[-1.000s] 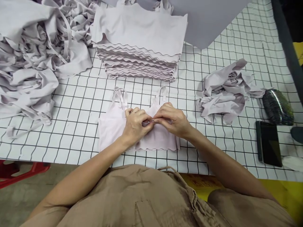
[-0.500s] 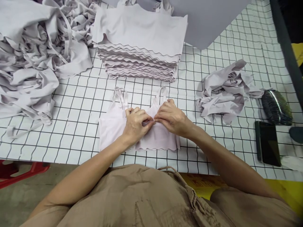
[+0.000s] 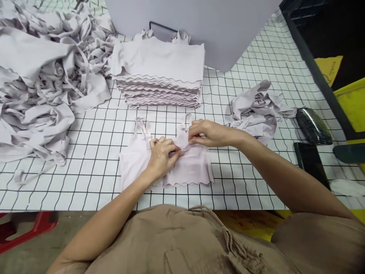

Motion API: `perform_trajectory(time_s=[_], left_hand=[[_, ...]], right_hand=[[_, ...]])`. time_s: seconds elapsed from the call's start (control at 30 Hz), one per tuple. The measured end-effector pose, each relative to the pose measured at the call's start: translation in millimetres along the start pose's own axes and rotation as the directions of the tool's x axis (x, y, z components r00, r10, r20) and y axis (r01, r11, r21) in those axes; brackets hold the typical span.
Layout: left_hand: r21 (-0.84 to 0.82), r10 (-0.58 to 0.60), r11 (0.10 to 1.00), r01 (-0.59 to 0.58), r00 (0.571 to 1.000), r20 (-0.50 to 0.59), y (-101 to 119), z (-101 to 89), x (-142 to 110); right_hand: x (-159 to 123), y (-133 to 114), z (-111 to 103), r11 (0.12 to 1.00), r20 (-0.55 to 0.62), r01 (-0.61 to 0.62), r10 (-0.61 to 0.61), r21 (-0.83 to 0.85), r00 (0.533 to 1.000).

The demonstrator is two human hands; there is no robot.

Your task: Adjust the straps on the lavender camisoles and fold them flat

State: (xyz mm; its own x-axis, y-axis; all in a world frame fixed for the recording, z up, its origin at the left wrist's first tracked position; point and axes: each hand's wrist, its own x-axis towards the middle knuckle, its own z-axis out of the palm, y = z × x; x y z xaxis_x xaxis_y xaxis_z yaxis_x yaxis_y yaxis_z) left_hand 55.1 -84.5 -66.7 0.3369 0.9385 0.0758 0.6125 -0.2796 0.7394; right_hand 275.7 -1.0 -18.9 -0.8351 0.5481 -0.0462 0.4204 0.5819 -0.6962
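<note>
A pale lilac camisole with thin straps and a scalloped hem lies flat on the gridded table in front of me. My left hand rests on its middle, fingers curled and pinching the fabric. My right hand is closed in a pinch just above and to the right, drawing a thin pale strip or thread away from the left hand. What exactly the right fingers hold is too small to name.
A neat stack of folded camisoles sits behind. A big loose heap of the same garments fills the left. A crumpled bunch lies right, then a dark ribbed object and a black phone. A grey panel stands at the back.
My right hand has moved up and right, away from the left hand, stretching a thin strip between them. The view has shifted, showing more of the table's far side.
</note>
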Motion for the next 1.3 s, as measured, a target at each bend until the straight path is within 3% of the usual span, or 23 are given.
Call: perform_trajectory(time_s=[0.2, 0.33, 0.43, 0.53, 0.67, 0.73, 0.83, 0.9, 1.0, 1.07, 1.13, 1.3], left_hand=[[0.057, -0.055, 0.997, 0.055, 0.998, 0.002, 5, 1.8, 2], [0.069, -0.070, 0.995, 0.070, 0.998, 0.001, 7, 0.7, 3], [0.067, 0.021, 0.998, -0.015, 0.996, -0.084, 6, -6.6, -7], [0.120, 0.158, 0.983, -0.139, 0.974, -0.162, 4, -18.1, -29], [0.136, 0.254, 0.963, -0.233, 0.952, -0.173, 3, -28.5, -52], [0.105, 0.258, 0.964, -0.242, 0.950, -0.174, 4, -28.5, -45], [0.067, 0.226, 0.974, -0.218, 0.958, -0.176, 7, -23.8, -9], [0.065, 0.153, 0.987, -0.145, 0.978, -0.141, 10, -19.6, 24], [0.078, -0.025, 0.997, 0.029, 0.999, -0.049, 14, -13.2, 67], [0.096, -0.107, 0.990, 0.106, 0.994, 0.000, 16, -8.8, 83], [0.110, -0.142, 0.984, 0.138, 0.990, 0.028, 16, -5.5, 91], [0.108, -0.178, 0.980, 0.169, 0.981, 0.078, 11, -4.9, 98]], right_hand=[[33, 9, -31, 0.988, -0.034, -0.142, 0.144, 0.054, 0.989], [35, 14, -40, 0.964, -0.086, -0.256, 0.262, 0.073, 0.961], [20, 18, -30, 0.960, -0.275, -0.271, 0.280, 0.071, 0.920], [0, 20, -13, 0.964, -0.502, -0.264, 0.236, 0.016, 0.832], [-18, 14, 0, 0.948, -0.633, -0.305, 0.181, -0.092, 0.753], [-22, 7, 5, 0.939, -0.657, -0.320, 0.161, -0.128, 0.736], [-29, -15, 26, 0.938, -0.698, -0.294, 0.087, -0.183, 0.711], [-37, -33, 51, 0.945, -0.655, -0.219, 0.007, -0.243, 0.755], [-52, -56, 95, 0.911, -0.391, -0.104, -0.067, -0.399, 0.918], [-60, -65, 116, 0.896, -0.228, -0.086, -0.018, -0.436, 0.973], [-63, -68, 125, 0.900, -0.149, -0.100, 0.039, -0.424, 0.988], [-64, -66, 119, 0.927, -0.121, -0.106, 0.066, -0.359, 0.990]])
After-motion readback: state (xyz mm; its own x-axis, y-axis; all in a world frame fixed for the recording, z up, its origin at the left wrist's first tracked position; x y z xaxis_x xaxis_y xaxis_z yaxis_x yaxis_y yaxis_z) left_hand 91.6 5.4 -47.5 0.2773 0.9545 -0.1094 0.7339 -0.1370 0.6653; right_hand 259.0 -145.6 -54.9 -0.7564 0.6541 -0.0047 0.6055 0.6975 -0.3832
